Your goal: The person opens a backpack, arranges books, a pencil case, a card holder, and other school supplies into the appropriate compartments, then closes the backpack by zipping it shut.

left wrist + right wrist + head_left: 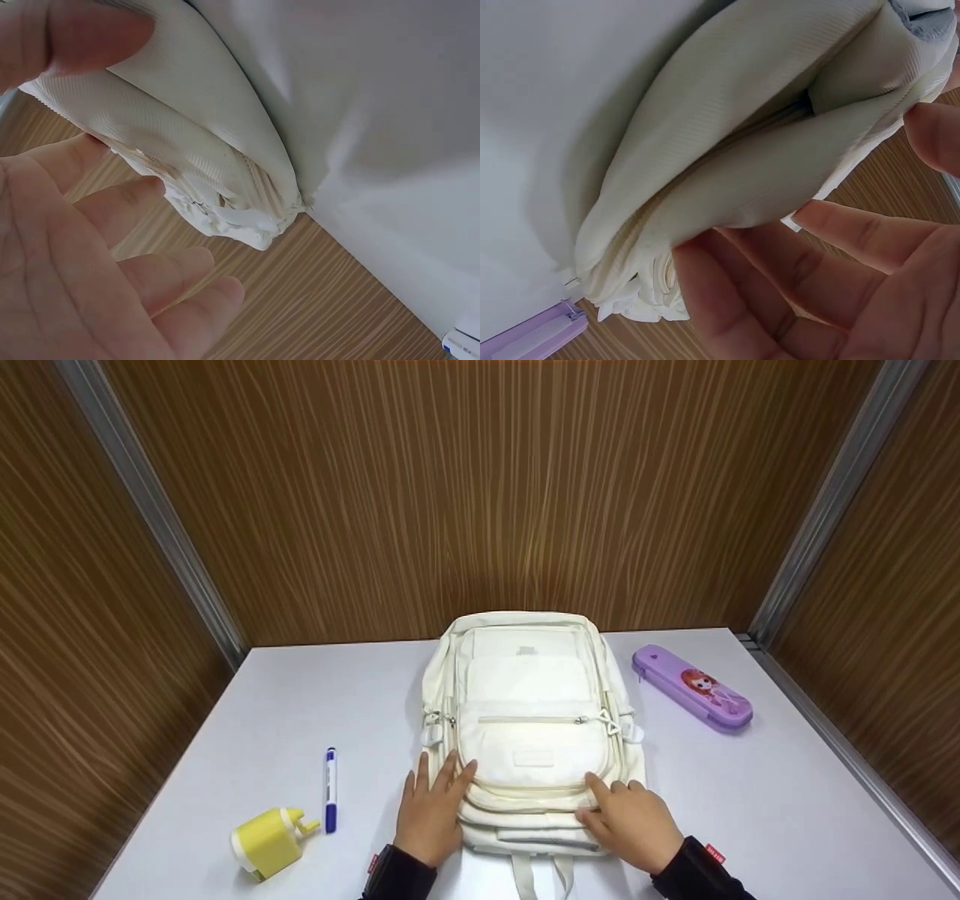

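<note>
Backpack (536,681), lying between the side edges of the table (337,694), reaching the back edge; touched by left hand (431,814), fingers straight, spread, and right hand (634,822), unclenched, forefinger extended.

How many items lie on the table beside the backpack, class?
3: the yellow object and the marker to its left, the purple case to its right. Any beneath the backpack would be hidden.
</note>
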A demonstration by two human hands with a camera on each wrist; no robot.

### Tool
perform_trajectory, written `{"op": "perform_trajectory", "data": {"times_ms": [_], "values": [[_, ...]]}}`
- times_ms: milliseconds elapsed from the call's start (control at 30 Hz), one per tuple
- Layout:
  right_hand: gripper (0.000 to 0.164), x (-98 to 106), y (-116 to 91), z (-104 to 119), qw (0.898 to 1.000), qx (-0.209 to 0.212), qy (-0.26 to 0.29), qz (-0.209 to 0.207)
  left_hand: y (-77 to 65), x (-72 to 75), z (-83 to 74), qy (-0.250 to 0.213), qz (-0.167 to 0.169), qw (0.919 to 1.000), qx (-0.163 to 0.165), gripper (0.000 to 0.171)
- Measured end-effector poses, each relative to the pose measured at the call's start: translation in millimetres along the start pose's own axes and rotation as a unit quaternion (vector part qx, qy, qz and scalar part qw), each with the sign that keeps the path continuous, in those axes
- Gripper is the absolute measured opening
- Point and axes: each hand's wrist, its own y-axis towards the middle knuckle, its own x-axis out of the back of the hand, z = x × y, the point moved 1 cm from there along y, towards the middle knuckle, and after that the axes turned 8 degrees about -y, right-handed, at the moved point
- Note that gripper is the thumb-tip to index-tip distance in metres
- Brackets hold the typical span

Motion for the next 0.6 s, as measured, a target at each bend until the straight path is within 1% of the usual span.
{"op": "perform_trajectory", "data": {"times_ms": [100,167,200,300,400,467,533,600], "values": [[0.050,-0.5,2.3,0.7,0.999,0.004,-0.020,-0.024,-2.4,5.8,4.7,0.006,-0.007,0.9999,0.010,0.083],[0.045,-1.1,4.3,0.2,0.998,0.010,-0.028,-0.050,-4.4,10.8,10.8,0.016,-0.016,0.9995,0.022,0.077],[0.041,-1.7,5.4,0.0,0.997,0.018,-0.029,-0.065,-5.7,13.9,14.9,0.022,-0.023,0.9991,0.029,0.072],[0.030,-4.3,9.1,-0.2,0.992,0.052,-0.019,-0.114,-11.6,26.3,30.5,0.043,-0.040,0.9968,0.054,0.068],[0.021,-8.0,12.1,0.4,0.982,0.095,-0.004,-0.161,-19.3,40.8,48.8,0.072,-0.051,0.9928,0.081,0.070],[0.018,-10.4,13.4,0.4,0.976,0.115,0.005,-0.184,-24.4,51.1,60.1,0.087,-0.048,0.9896,0.104,0.074],[0.015,-12.1,14.4,0.5,0.972,0.128,0.014,-0.194,-30.1,61.2,70.7,0.103,-0.042,0.9853,0.130,0.078],[0.013,-13.2,15.2,0.5,0.972,0.136,0.021,-0.192,-36.8,71.2,80.8,0.114,-0.031,0.9804,0.158,0.081]]}}
